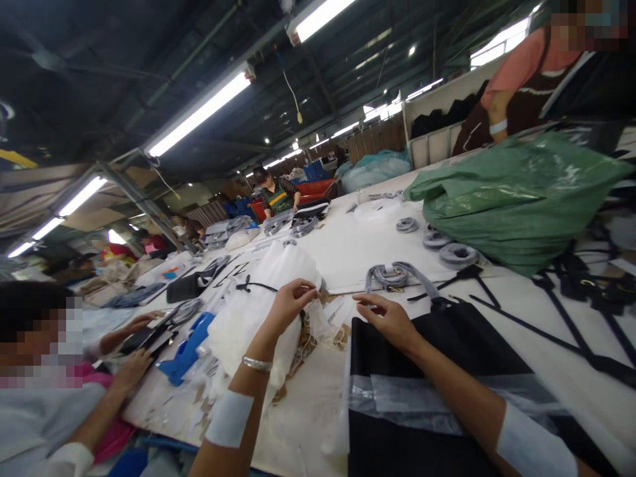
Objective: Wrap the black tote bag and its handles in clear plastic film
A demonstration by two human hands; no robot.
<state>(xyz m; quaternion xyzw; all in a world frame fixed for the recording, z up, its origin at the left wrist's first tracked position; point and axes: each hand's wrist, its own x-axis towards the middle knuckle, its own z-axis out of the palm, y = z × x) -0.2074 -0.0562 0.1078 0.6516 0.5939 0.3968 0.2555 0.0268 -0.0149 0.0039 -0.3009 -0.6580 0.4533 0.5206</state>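
Note:
My left hand (291, 306) is raised over a heap of white translucent bags (258, 311), its fingers pinched on the edge of one. My right hand (387, 319) hovers with curled fingers over the top edge of a black bag (447, 344) lying in front of me; whether it holds anything is unclear. A clear plastic sheet (407, 401) lies across the black bag. Just beyond my hands lies a bundle of grey straps (392, 275).
A big green plastic sack (517, 199) sits at right, with grey strap rolls (454, 254) beside it and black straps (571, 298) spread out. A person at left handles a dark item (146, 338) near a blue object (186, 351). Other workers stand further along the white table (348, 248).

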